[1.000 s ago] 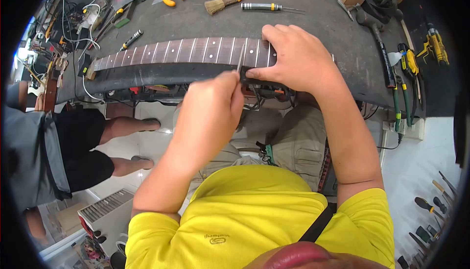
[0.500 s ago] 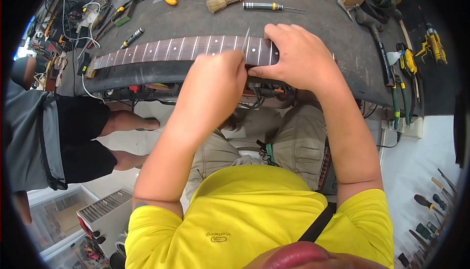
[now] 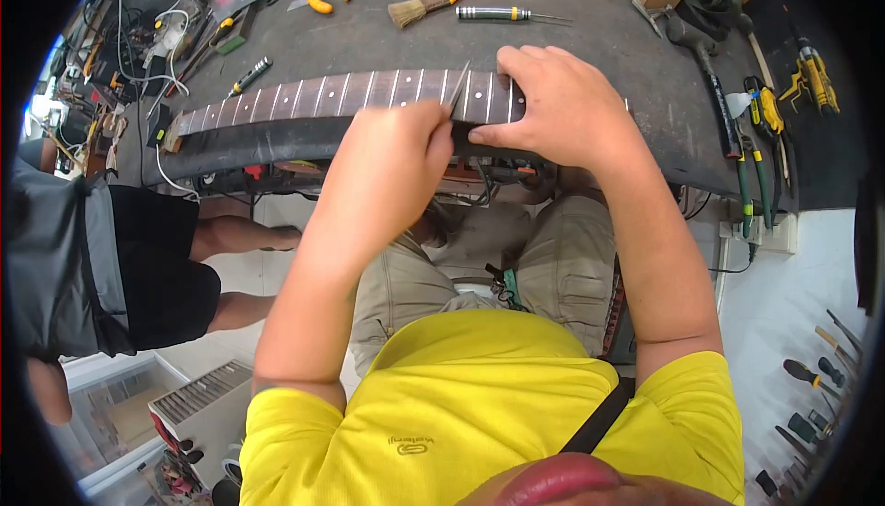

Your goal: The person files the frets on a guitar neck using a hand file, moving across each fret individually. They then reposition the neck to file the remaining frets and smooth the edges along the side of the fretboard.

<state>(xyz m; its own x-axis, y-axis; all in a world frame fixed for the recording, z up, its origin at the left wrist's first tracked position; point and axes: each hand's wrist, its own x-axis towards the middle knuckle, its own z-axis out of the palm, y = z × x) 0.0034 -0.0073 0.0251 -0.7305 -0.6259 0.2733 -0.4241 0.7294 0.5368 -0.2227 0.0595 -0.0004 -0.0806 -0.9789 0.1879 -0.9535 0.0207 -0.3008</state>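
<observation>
Our left hand [image 3: 392, 151] is closed in a fist around a slim file [image 3: 458, 88], whose handle we cannot see inside the fingers. Our right hand [image 3: 562, 105] is spread across the guitar neck [image 3: 355, 91], thumb by its near edge and fingers over its far edge, apparently gripping it. The neck lies along the near edge of the workbench [image 3: 313, 41]. We judge that the step in hand is filing at one fret, since the file slants over the neck just beside our right thumb. The next move seems to call for light, controlled strokes and a firm hold, so that the neck doesn't shift and the wood beside the fret isn't scratched. The fingerboard is dark brown, with pale frets and small white dots; its curve may come from the lens. Part of it is hidden under our right hand. Beyond the neck lie a brush [image 3: 424, 8] and a silver-handled screwdriver [image 3: 493, 13].
</observation>
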